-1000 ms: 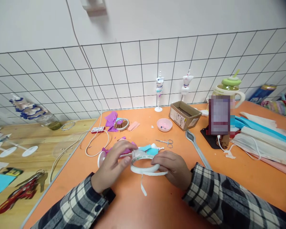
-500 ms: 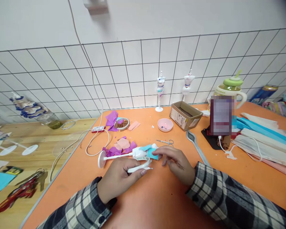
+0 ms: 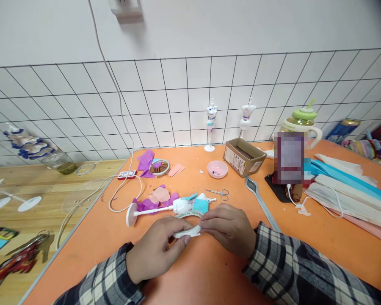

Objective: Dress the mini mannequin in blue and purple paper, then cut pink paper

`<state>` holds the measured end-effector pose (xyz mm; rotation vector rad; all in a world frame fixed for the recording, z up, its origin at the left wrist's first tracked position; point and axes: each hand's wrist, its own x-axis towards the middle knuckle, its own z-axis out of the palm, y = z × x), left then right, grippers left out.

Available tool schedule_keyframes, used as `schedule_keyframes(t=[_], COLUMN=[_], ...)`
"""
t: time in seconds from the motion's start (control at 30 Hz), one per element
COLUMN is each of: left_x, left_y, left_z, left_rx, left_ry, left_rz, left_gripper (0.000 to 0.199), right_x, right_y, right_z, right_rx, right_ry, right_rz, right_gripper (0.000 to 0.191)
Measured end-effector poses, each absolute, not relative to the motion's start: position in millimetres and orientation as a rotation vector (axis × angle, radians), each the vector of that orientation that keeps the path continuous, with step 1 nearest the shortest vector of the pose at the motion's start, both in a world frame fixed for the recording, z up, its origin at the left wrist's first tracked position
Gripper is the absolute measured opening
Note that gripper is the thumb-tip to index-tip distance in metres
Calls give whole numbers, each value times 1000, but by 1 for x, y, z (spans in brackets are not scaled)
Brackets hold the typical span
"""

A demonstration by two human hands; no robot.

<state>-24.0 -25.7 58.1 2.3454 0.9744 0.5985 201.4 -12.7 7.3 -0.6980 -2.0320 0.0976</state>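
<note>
My left hand (image 3: 160,245) grips a roll of white tape (image 3: 187,214) with printing inside its ring, fingers and thumb around its left side. The closed fingers of my right hand (image 3: 228,228) meet the roll's right edge, where a loose tape end sticks out. Just beyond both hands a small white mannequin (image 3: 181,206) on a stand lies on its side, its round base to the left. Light blue paper (image 3: 200,205) covers its upper body. Purple paper scraps (image 3: 174,197) and a peach scrap (image 3: 159,195) lie behind its stand.
Small scissors (image 3: 222,194), a pink bowl (image 3: 217,169) and a cardboard box (image 3: 244,156) lie farther back. Two mannequins stand near the wall, one a decorated mannequin (image 3: 211,118). A phone (image 3: 290,159) and paper strips (image 3: 343,195) are on the right. A white cable (image 3: 141,186) runs left.
My right hand has moved from the blue paper on the mannequin to the tape roll's right edge. The view has shifted slightly. My left hand still holds the roll.
</note>
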Motion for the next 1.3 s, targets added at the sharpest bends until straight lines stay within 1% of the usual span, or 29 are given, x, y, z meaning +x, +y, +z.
schedule_keyframes(t=[0.13, 0.27, 0.4, 0.5, 0.53, 0.6, 0.7, 0.8, 0.9, 0.97, 1.0, 1.03, 1.07, 1.17, 1.23, 1.3], left_x=[-22, -20, -21, -20, -19, -15, -7, -7, -30, -60, -77, -95, -113, -156, -173, -180], left_y=[-30, -35, -36, -36, -37, -41, -50, -50, -36, -22, -14, -6, 1, 24, 37, 47], left_z=[57, 55, 54, 53, 53, 52, 55, 60, 68, 77, 81, 86, 89, 89, 79, 64], left_rx=[2520, 2748, 2952, 3041, 3045, 3016, 2956, 2951, 2916, 2766, 2663, 2553, 2447, 2249, 2142, 2091], left_ry=[1061, 1145, 1152, 1127, 1120, 1108, 1070, 1058, 1293, 1597, 1751, 1943, 2140, 2467, 2513, 2473], left_rz=[598, 668, 763, 751, 743, 763, 837, 871, 967, 1059, 1129, 1211, 1214, 675, 376, 234], left_gripper=[26, 20, 15, 15, 18, 23, 24, 25, 28, 23, 21, 22, 25, 38, 47, 48], right_x=[199, 197, 192, 190, 190, 191, 196, 202, 202, 199, 197, 195, 192, 188, 187, 188], right_y=[-21, -26, -28, -28, -27, -28, -34, -49, -65, -69, -69, -67, -63, -51, -44, -41], right_z=[8, 12, 16, 17, 17, 16, 14, 14, 16, 17, 18, 17, 16, 9, 3, -1], right_rx=[-713, -672, -806, -835, -803, -676, -444, -397, -384, -318, -335, -382, -463, -736, -824, -868], right_ry=[-2035, -2113, -2188, -2162, -2170, -2225, -2243, -2247, -2295, -2257, -2217, -2183, -2154, -2147, -2210, -2250], right_rz=[60, 81, 290, 416, 374, 179, -87, -102, -4, 57, 71, 85, 106, 192, 227, 230], right_gripper=[8, 10, 3, 1, 2, 9, 14, 10, 9, 10, 14, 22, 31, 54, 61, 63])
